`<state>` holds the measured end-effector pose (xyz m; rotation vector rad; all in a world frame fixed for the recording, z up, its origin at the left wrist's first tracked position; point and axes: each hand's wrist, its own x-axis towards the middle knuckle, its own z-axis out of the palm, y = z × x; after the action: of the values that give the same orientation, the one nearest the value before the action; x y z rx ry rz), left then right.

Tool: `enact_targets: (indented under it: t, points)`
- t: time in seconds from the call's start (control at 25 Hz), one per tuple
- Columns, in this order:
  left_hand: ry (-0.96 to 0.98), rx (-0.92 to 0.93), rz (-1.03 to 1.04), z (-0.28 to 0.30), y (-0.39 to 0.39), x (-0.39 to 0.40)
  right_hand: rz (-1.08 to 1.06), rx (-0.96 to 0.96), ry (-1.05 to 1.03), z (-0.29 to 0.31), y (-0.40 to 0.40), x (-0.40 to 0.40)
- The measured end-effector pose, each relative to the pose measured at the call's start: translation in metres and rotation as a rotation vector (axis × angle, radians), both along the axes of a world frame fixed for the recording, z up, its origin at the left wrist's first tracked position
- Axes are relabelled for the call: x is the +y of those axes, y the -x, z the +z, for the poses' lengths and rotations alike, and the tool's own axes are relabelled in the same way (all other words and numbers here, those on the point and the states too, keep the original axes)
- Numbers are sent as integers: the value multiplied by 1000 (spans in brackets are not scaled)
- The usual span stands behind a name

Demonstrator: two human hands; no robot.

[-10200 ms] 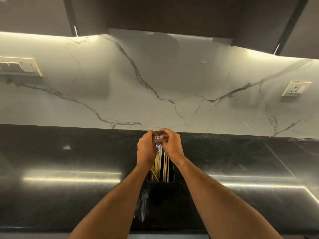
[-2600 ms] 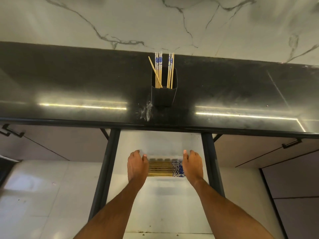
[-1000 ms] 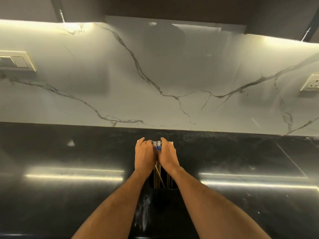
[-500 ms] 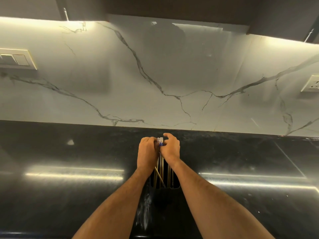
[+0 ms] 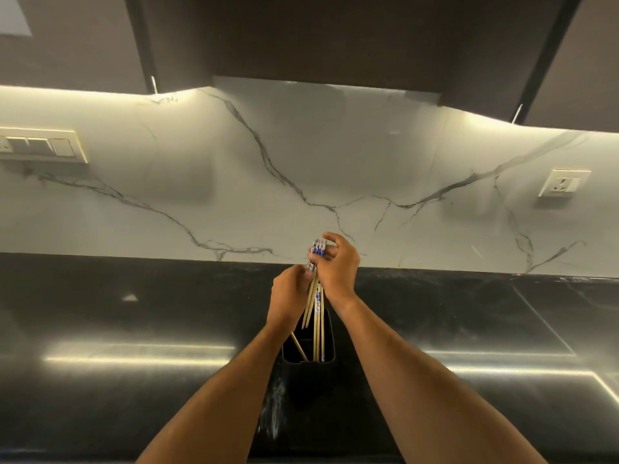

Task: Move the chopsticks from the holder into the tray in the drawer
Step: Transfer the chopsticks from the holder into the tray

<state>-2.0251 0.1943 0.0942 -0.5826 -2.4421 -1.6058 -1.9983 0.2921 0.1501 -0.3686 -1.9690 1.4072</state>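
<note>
A bundle of chopsticks (image 5: 316, 298), pale wood with blue-and-white patterned tops, stands partly raised out of a black holder (image 5: 308, 361), the lower ends inside it and the tops above its rim. The right hand (image 5: 338, 266) has its fingers (image 5: 330, 237) curled around the patterned tops, pinching them. The left hand (image 5: 289, 298) pinches a few of the chopsticks just below, slightly tilted to the left. One more stick (image 5: 299, 346) leans alone in the holder's left part. The holder sits on the glossy black table (image 5: 134, 329), near its front edge, before a white marble-veined wall (image 5: 301, 169) under dark cabinets (image 5: 335, 38).
</note>
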Motion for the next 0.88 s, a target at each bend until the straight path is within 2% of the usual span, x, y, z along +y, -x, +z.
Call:
enact_targets:
  t: [0.28,0.44,0.52,0.6,0.72,0.88]
  points:
    - [-51,-107,-198,48,-36,2,55,167,142,49,-53,12]
    - [-51,-167,-258,61,-63,-7,88,145,295,52,-90,24]
    - [59,-153,-265,62,-77,-19,101,82,296,47,-110,28]
    - [258,-78,-247,63,-87,-35,92,2,174,41,-131,29]
    - [584,75,-191,68,-110,-59,53,-135,-228,32,-165,20]
    - [919,230,-210,56,-158,-87,271,-528,-793,15,-218,-9]
